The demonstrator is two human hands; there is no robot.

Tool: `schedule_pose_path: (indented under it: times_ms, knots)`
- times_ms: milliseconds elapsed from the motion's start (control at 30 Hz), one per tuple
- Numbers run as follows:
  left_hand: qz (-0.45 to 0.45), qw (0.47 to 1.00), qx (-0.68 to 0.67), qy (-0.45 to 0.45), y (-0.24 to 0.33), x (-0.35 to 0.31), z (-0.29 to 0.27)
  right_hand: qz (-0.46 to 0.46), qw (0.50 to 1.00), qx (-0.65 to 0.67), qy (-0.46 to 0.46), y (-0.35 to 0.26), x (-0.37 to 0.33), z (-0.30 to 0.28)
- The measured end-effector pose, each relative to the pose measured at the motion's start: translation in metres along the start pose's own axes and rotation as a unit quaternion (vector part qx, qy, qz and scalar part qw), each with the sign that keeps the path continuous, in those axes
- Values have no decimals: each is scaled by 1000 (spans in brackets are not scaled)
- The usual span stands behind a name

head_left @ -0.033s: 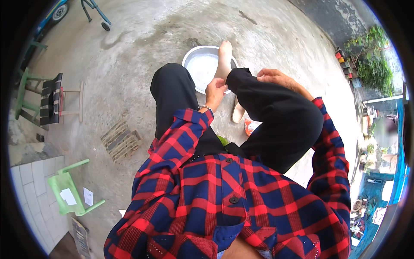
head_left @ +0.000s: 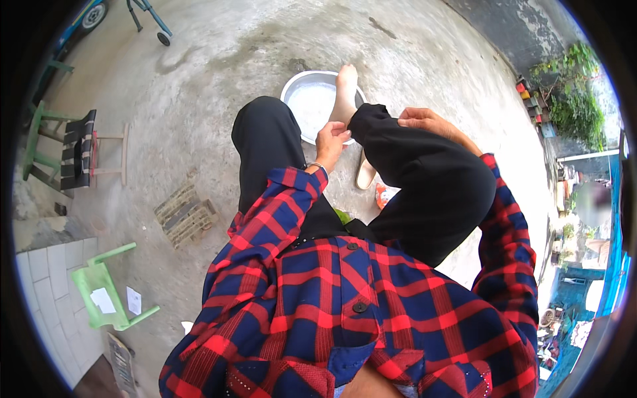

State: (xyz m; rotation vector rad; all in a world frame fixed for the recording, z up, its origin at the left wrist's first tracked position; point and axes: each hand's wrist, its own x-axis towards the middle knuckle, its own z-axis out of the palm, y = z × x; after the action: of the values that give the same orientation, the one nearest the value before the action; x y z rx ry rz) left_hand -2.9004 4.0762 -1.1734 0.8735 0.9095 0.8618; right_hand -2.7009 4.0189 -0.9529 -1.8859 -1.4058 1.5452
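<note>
A bare foot (head_left: 345, 87) is raised over a round pale basin (head_left: 284, 89) holding whitish water, its leg bent across in front of me. Fingers curled, my left hand (head_left: 330, 142) is at the ankle and the lower edge of the black trouser leg (head_left: 415, 149). My right hand (head_left: 428, 123) closes on the far side of that same trouser leg, where some fingertips are hidden behind the cloth. A bracelet circles my left wrist. Under the bent leg lie a beige slipper (head_left: 365, 172) and a red-and-white thing (head_left: 385, 194), partly covered.
To the left stand a chair with a black woven seat (head_left: 78, 149) and a light green plastic stool (head_left: 99, 292) bearing white papers. A slatted wooden piece (head_left: 184, 215) lies on the concrete floor (head_left: 219, 40). Green plants (head_left: 577, 99) grow beside the wall at right.
</note>
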Motion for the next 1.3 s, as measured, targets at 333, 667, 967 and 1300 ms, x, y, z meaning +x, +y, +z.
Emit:
schedule_pose_path:
  times_ms: [333,667,967,1300]
  knots:
    - [94,994,48,41,21,8,-2,17,906,257,336,-28,-54,51]
    - [330,857,379,109,23,-3,5,27,916,253,309,-28,-63,49]
    - [176,918,330,130,-5,32,4,27,897,274,346,-32,-71,52]
    - [-127,980,-150,32,8,52,-11,18,896,279,346,-19,-79,43]
